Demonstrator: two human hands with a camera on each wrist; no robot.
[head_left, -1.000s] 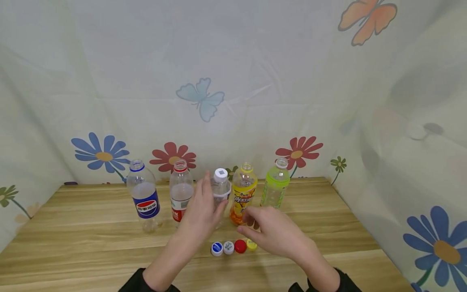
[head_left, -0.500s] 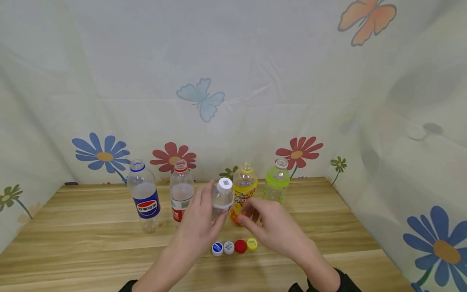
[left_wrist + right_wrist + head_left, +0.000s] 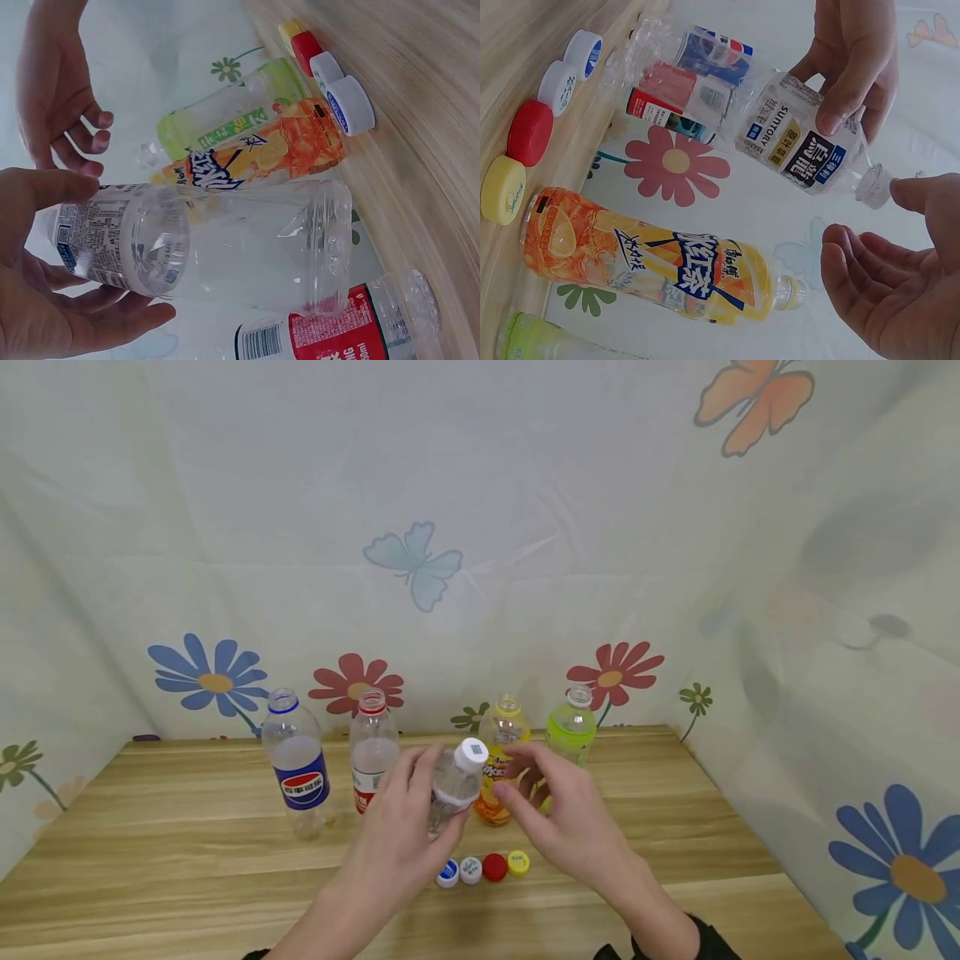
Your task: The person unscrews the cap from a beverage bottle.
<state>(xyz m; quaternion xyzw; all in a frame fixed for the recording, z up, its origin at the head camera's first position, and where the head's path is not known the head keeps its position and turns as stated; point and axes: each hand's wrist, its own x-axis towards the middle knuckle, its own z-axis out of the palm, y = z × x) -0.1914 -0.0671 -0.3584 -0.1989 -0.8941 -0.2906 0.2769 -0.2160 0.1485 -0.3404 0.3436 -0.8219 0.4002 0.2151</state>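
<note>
My left hand grips a clear plastic Suntory bottle around its label, thumb on one side and fingers on the other. Topped by a white cap, the bottle leans to the right and is raised off the table. Just right of that cap is my right hand, its fingers loosely bent and holding nothing. In the right wrist view its thumb lies beside the cap; whether they touch I cannot tell. Behind the hands stand an orange-labelled iced tea bottle and a green-banded bottle, both uncapped.
To the left stand an uncapped Pepsi bottle and a red-labelled bottle. Loose caps sit in a row on the wooden table: blue-and-white, white, red, yellow. A floral cloth hangs behind.
My left hand has drawn the Suntory bottle toward me and tilted its top to the right. My right hand has risen slightly toward the bottle's cap.
</note>
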